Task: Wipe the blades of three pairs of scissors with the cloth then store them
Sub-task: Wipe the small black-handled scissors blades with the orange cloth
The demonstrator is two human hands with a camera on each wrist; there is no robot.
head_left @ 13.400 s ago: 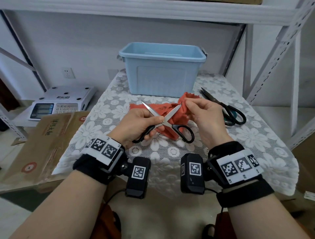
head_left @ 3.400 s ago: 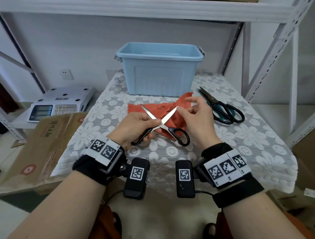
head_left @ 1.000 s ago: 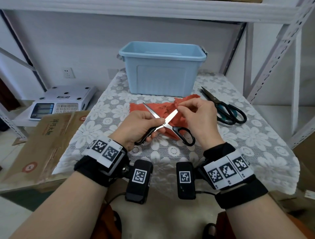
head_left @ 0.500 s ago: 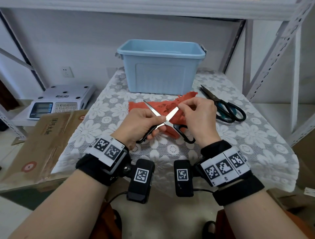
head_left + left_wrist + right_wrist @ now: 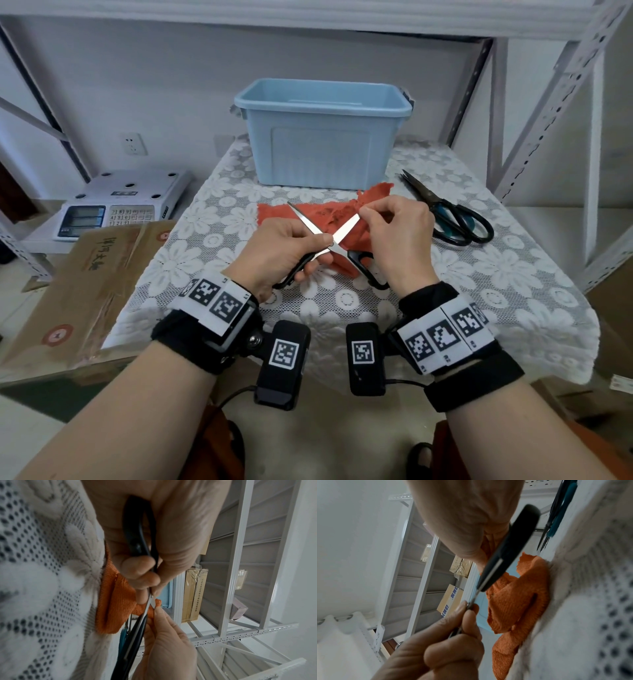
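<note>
A black-handled pair of scissors (image 5: 337, 244) is held open above the lace-covered table (image 5: 513, 274). My left hand (image 5: 310, 255) grips one handle loop (image 5: 137, 534), thumb by the pivot. My right hand (image 5: 364, 214) pinches a fold of the orange cloth (image 5: 329, 219) around the right blade near its tip. The rest of the cloth (image 5: 518, 595) lies on the table under the scissors. Two more pairs of scissors (image 5: 448, 216), one black-handled and one teal-handled, lie stacked to the right. The light blue bin (image 5: 322, 133) stands open at the back.
A weighing scale (image 5: 116, 202) and a flattened cardboard box (image 5: 78, 274) sit to the left, below table height. Grey shelving uprights (image 5: 548, 102) rise at the right, and a shelf board runs overhead.
Since 3.4 s ago my right fingers have closed again on the cloth over the right blade. Over the last second both hands and the open scissors have barely shifted.
</note>
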